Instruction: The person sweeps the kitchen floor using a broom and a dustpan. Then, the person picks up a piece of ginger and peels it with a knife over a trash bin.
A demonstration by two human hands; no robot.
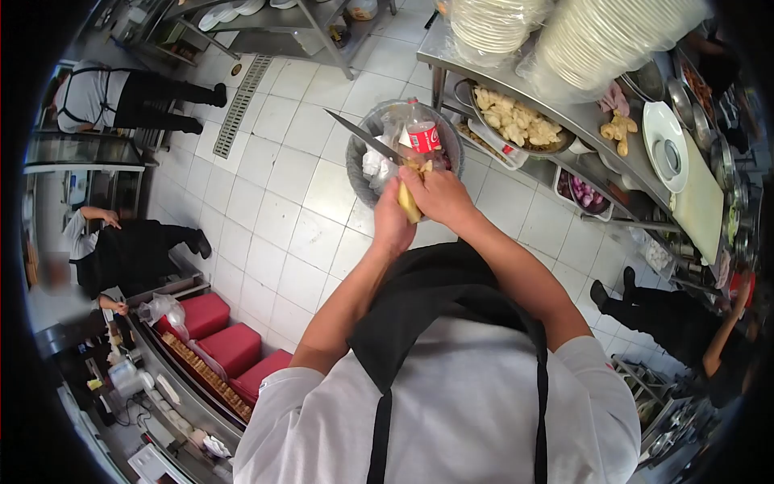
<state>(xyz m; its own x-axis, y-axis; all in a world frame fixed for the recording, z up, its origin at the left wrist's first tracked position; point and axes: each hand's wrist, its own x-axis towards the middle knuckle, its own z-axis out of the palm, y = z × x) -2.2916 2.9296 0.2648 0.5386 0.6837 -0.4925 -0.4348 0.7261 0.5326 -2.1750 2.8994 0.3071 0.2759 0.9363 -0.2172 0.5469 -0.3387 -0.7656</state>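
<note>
My right hand (439,194) is closed around the handle end of a long-bladed knife (364,135), whose tip points away to the upper left. A yellowish piece of ginger (409,203) is gripped in my left hand (393,222), close against my right hand. The two hands meet over the near rim of a round trash bin (357,173) with a grey liner. Inside the bin lie crumpled white plastic and a bottle with a red label (423,137). My fingers partly hide the ginger and all of the knife's handle.
To the right, a steel counter (564,97) bears wrapped stacks of white plates (613,48), knobbly ginger (619,133) and a white cutting board (698,206). A pan of pale chunks (516,117) stands below. Red boxes (242,347) sit lower left. Other people stand left and right.
</note>
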